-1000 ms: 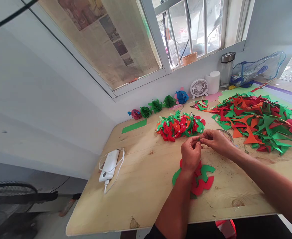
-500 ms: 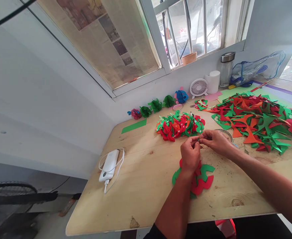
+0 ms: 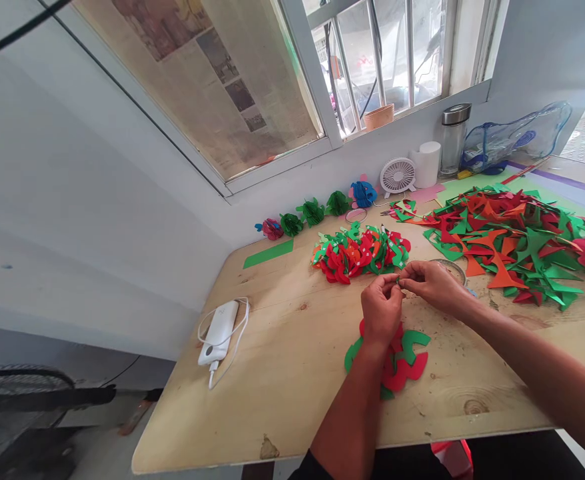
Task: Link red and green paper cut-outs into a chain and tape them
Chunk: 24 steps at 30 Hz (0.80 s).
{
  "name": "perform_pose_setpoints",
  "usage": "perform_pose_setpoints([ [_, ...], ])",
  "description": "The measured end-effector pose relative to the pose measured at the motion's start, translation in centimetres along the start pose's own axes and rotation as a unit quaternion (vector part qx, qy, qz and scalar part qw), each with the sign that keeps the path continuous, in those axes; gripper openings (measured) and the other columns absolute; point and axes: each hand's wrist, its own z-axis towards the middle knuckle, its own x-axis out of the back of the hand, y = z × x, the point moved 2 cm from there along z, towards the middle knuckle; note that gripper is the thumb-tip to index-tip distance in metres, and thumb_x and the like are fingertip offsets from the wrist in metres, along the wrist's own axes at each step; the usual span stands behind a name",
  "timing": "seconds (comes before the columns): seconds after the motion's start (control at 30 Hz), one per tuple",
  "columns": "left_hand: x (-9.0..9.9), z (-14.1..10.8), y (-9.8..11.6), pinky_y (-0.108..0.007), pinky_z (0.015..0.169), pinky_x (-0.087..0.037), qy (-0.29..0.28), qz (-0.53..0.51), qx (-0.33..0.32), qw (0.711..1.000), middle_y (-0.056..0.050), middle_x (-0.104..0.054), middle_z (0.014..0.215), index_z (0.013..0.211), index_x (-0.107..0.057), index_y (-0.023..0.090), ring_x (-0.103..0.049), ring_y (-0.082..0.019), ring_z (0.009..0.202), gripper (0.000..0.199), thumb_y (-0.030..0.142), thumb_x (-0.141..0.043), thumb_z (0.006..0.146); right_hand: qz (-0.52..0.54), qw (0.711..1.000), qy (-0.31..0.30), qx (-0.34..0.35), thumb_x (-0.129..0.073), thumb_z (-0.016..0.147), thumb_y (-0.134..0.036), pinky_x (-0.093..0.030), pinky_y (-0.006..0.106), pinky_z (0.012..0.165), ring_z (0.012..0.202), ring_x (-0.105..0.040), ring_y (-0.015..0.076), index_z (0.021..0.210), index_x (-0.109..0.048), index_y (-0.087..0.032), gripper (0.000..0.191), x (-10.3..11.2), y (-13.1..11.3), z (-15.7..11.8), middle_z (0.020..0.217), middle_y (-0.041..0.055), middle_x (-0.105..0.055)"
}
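My left hand (image 3: 381,303) and my right hand (image 3: 425,280) meet fingertip to fingertip above the table, both pinched closed. Between them is a tiny dark piece, perhaps green, too small to name. Beneath my left wrist lie loose red and green paper cutouts (image 3: 406,373), partly hidden by the forearm. Just beyond the hands sits a heap of curved red, orange and green paper cutouts (image 3: 355,257), some with small pale marks. A round clear dish or ring (image 3: 452,269) shows behind my right hand, mostly covered by it.
A large pile of paper scraps (image 3: 517,240) spreads over the right side. Along the wall stand folded paper figures (image 3: 312,212), a small white fan (image 3: 398,176), a white roll (image 3: 426,165) and a glass bottle (image 3: 454,143). A white power bank (image 3: 219,333) with its cable lies left.
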Motion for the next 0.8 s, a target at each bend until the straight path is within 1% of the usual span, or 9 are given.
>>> perform_pose_setpoints([
  [0.23, 0.0, -0.1, 0.1, -0.025, 0.06, -0.053, -0.001, -0.015, 0.006, 1.0, -0.005, -0.071, 0.072, 0.086, -0.068, 0.015, -0.067, -0.015, 0.063, 0.019, 0.013, -0.054, 0.073, -0.026, 1.0, -0.006, -0.003, -0.055, 0.071, -0.034, -0.033, 0.023, 0.049, 0.053, -0.049, 0.0115, 0.069, -0.065, -0.018, 0.018, -0.1, 0.3, 0.1, 0.055, -0.0017, -0.057],
  [0.33, 0.0, -0.1, 0.2, -0.026, 0.061, -0.054, -0.001, -0.018, 0.001, 1.0, -0.005, -0.071, 0.074, 0.087, -0.067, 0.015, -0.067, -0.016, 0.064, 0.02, 0.013, -0.054, 0.073, -0.014, 1.0, -0.014, -0.005, -0.053, 0.072, -0.036, -0.033, 0.023, 0.048, 0.052, -0.049, 0.0115, 0.07, -0.063, -0.018, 0.02, -0.2, 0.5, 0.2, 0.055, -0.002, -0.057],
  [0.43, 0.1, -0.1, 0.4, -0.026, 0.061, -0.054, 0.001, -0.023, -0.002, 1.0, -0.006, -0.071, 0.074, 0.086, -0.067, 0.015, -0.067, -0.016, 0.064, 0.02, 0.012, -0.053, 0.072, 0.004, 1.0, -0.012, -0.003, -0.051, 0.074, -0.035, -0.036, 0.023, 0.05, 0.054, -0.051, 0.0119, 0.072, -0.062, -0.019, 0.02, 0.0, 0.2, 0.1, 0.06, -0.001, -0.061],
  [0.53, 0.2, -0.1, 0.5, -0.026, 0.06, -0.054, 0.005, -0.028, -0.003, 1.0, -0.006, -0.07, 0.071, 0.085, -0.067, 0.014, -0.067, -0.016, 0.062, 0.019, 0.012, -0.053, 0.072, 0.007, 1.0, 0.017, -0.011, -0.05, 0.075, -0.034, -0.038, 0.024, 0.051, 0.056, -0.053, 0.0124, 0.076, -0.062, -0.019, 0.019, 0.3, -0.3, -0.1, 0.064, 0.0001, -0.064],
  [0.63, 0.1, 0.0, 0.5, -0.026, 0.059, -0.053, 0.008, -0.045, 0.003, 0.999, -0.007, -0.07, 0.07, 0.085, -0.066, 0.013, -0.067, -0.016, 0.062, 0.017, 0.013, -0.054, 0.072, 0.007, 0.998, 0.055, -0.009, -0.05, 0.075, -0.034, -0.038, 0.024, 0.051, 0.054, -0.052, 0.0123, 0.076, -0.06, -0.02, 0.018, 0.7, -0.5, -0.2, 0.062, -0.0003, -0.062],
  [0.7, 0.1, 0.0, 0.5, -0.025, 0.058, -0.053, 0.007, -0.064, 0.009, 0.998, -0.007, -0.07, 0.069, 0.084, -0.065, 0.013, -0.068, -0.017, 0.064, 0.016, 0.013, -0.054, 0.072, -0.001, 0.996, 0.092, -0.007, -0.05, 0.075, -0.035, -0.038, 0.024, 0.05, 0.054, -0.051, 0.0123, 0.075, -0.06, -0.02, 0.018, 0.9, -0.4, 0.0, 0.062, -0.0002, -0.061],
  [0.8, 0.0, 0.0, 0.5, -0.025, 0.058, -0.053, 0.006, -0.09, 0.014, 0.996, -0.008, -0.069, 0.069, 0.084, -0.064, 0.012, -0.068, -0.018, 0.067, 0.015, 0.014, -0.056, 0.071, -0.01, 0.989, 0.15, -0.018, -0.052, 0.074, -0.036, -0.038, 0.025, 0.053, 0.057, -0.052, 0.0126, 0.079, -0.061, -0.02, 0.02, 1.3, 0.2, 0.3, 0.07, 0.0013, -0.063],
])
